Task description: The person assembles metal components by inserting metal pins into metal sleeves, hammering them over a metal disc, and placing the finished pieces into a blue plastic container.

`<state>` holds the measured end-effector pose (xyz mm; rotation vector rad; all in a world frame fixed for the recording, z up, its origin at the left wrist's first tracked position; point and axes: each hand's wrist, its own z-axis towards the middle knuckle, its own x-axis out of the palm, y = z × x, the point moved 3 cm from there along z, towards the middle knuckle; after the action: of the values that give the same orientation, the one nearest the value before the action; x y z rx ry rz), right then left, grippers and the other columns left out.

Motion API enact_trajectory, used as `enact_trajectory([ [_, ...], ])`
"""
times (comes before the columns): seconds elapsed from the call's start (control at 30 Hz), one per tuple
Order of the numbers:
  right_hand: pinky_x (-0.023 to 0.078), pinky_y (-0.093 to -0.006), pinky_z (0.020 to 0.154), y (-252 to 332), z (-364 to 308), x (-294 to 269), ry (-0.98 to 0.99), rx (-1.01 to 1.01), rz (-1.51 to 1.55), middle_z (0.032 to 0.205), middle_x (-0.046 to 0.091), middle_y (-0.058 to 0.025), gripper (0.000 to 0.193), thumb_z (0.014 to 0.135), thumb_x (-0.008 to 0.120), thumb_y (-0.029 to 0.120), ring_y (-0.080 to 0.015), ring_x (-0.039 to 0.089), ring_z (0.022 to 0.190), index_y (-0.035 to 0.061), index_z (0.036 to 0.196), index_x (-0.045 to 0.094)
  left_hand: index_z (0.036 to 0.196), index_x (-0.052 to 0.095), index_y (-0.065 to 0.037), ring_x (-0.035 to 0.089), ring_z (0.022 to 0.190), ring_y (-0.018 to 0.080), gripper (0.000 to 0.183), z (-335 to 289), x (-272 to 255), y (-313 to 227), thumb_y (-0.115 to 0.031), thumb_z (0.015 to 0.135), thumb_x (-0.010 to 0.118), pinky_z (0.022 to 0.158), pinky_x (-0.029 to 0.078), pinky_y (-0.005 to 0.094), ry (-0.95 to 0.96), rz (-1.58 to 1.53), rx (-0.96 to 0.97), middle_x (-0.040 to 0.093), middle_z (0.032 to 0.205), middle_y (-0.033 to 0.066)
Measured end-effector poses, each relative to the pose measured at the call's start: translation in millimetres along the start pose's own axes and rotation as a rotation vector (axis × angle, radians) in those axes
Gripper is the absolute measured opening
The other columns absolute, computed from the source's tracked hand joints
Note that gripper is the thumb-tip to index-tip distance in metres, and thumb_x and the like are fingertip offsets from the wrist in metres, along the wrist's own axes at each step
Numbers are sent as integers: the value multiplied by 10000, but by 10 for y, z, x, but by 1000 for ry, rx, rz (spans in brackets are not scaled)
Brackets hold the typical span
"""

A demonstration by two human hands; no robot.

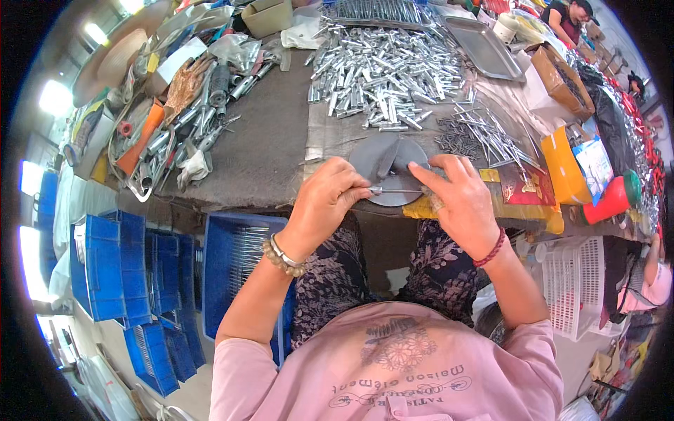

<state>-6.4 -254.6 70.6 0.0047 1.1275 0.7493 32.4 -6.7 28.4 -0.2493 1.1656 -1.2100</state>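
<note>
Left hand [331,188]: thumb and index fingers pinched on left end of a thin metal rod [400,191], by a small silver fitting. Right hand [465,203]: at rod's right end, index reaching over a round grey disc [388,175]; can't tell if its fingers grip the rod or only touch it. Rod lies roughly level left to right, between the hands, across near part of disc. Disc sits at near edge of table [270,140], dark wedge shape on top.

Just right of disc, far side: heap of small dark pieces [458,139], beside it loose long thin rods [495,135]. Far middle: big pile of silver metal parts [386,74]; metal tray [484,48] right of it. Left on table: mixed tools, incl. orange-handled one [140,140], patterned glove [188,85]. Right: yellow container [564,165], red container with green end [611,200]. Below table, left: blue bin [217,281] with long thin metal pieces inside, more blue bins [105,266] stacked further left. Below right: white basket [570,281].
</note>
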Motion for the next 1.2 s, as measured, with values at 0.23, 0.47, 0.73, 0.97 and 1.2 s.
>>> enact_trajectory([
  [0.23,541,-441,760,322,-166,147,46,109,-83,937,662,-111,176,816,764,56,-334,678,891,86,984,722,1041,797,-40,654,908,266,195,-58,23,-45,-36,849,832,801,525,357,-73,40,-60,667,955,93],
  [0.47,513,-376,641,293,-294,256,321,531,510,780,689,-130,304,842,778,52,-263,638,647,46,1143,733,1316,723,-48,656,780,137,309,-447,238,-288,-64,1008,720,700,548,280,-374,-97,-189,760,1030,86],
  [0.73,465,-319,599,421,-513,466,301,619,737,726,625,-93,349,855,756,2,-125,538,631,20,1200,711,1642,325,-94,675,776,87,658,-584,460,-279,-103,1066,642,629,575,234,-284,-824,-689,745,1034,85],
  [0.97,509,-286,691,563,-546,687,303,542,769,837,676,-58,462,870,708,-69,-105,582,728,44,1317,680,1468,456,-75,595,769,76,584,-707,407,-175,-109,971,760,634,477,217,-402,-845,-622,667,993,26],
  [1.2,521,-241,795,404,-643,921,502,628,961,1222,647,-58,587,1002,600,-88,-95,618,913,83,1558,519,1423,490,-20,628,816,138,577,-1975,-506,447,-111,926,768,717,525,287,-742,-454,-888,711,980,84],
])
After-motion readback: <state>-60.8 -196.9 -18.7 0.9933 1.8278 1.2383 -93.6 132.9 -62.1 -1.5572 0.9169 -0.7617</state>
